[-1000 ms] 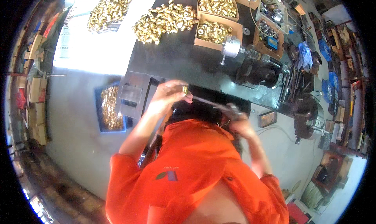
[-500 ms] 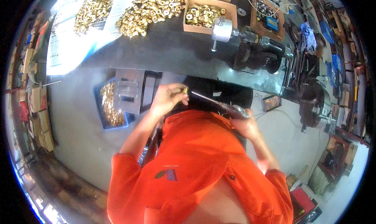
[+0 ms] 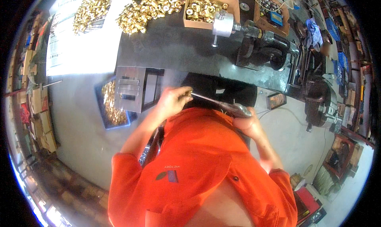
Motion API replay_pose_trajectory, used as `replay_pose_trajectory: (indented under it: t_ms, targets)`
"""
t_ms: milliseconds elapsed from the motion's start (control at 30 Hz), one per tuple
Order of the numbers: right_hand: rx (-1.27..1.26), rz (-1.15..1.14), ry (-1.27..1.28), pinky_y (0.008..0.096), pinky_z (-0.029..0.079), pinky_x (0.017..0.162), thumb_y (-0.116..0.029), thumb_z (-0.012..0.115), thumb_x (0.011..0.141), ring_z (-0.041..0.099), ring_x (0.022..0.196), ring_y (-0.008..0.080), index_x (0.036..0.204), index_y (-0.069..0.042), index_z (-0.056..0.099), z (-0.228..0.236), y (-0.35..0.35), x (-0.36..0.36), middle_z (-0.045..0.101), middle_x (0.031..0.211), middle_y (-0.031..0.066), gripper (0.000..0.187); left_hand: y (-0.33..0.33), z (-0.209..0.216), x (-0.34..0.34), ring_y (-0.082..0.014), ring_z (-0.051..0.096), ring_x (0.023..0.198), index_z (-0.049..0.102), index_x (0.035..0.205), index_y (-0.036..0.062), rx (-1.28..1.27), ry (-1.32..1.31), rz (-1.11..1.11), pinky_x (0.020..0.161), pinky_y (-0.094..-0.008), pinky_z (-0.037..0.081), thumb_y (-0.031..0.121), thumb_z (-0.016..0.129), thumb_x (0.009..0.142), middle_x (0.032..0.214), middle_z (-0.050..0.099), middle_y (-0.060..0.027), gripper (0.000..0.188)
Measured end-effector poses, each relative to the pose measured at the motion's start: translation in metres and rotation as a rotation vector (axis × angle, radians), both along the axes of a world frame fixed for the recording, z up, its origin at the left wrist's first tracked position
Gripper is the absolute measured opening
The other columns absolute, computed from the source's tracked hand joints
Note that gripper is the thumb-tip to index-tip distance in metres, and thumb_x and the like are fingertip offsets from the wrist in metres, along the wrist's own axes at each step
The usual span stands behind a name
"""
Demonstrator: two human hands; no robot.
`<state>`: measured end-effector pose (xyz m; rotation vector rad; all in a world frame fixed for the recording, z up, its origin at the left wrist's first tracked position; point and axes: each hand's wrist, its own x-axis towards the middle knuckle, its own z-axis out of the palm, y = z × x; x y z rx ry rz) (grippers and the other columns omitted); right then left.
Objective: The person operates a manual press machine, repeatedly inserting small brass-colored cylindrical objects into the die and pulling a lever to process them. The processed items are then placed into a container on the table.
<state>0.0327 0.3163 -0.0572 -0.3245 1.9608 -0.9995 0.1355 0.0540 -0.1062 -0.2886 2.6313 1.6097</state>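
A small brass fitting [image 3: 191, 93] is pinched in the fingertips of my left hand [image 3: 173, 100], which mostly hide it. My right hand [image 3: 247, 123] is wrapped round a grey hand tool [image 3: 237, 110] with a long thin metal rod; its exact kind I cannot make out. The rod slants up to the left, and its tip meets the fitting at my left fingertips. Whether the tip is inside the fitting or only against it, I cannot tell. Both hands are above my lap, in front of the dark bench [image 3: 158, 48].
Brass fittings lie in a loose heap [image 3: 152, 8] on the bench, on white paper [image 3: 63, 48] and in a cardboard box [image 3: 198, 24]. A black machine [image 3: 266, 48] with a silver head stands at the right. Below left, a blue bin [image 3: 127, 124] holds more fittings beside a metal stand [image 3: 131, 104].
The gap between rod tip and fitting has gone; the tip now meets the fitting. My left hand has turned slightly and its fingers cover more of the fitting.
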Motion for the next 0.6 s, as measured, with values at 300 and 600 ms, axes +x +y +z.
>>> replay_pose_trajectory:
  t_ms: [300,600]
  targets:
    - [-0.074,-0.112,-0.071,0.0251,0.041,0.057,-0.013,0.066,0.065,0.051,0.067,0.0107,0.090,0.000,0.061,-0.002,0.007,0.007,0.060,0.074,0.0054,0.028,0.004,-0.023,0.012,-0.0185,0.054,0.054,0.053,0.092,-0.0043,1.307,-0.162,0.254,0.069,-0.0365,0.049,0.030,0.052,0.086,0.064,0.054,-0.0094,0.035]
    - [-0.001,-0.083,0.109,0.0342,0.044,0.057,-0.019,0.063,0.065,0.057,0.061,0.0252,0.074,0.003,0.059,-0.029,0.024,0.010,0.059,0.065,0.0167,0.024,-0.002,-0.029,0.010,-0.0191,0.054,0.053,0.055,0.093,-0.0010,1.296,-0.238,0.388,0.072,-0.0397,0.047,0.035,0.046,0.088,0.060,0.052,-0.0063,0.037]
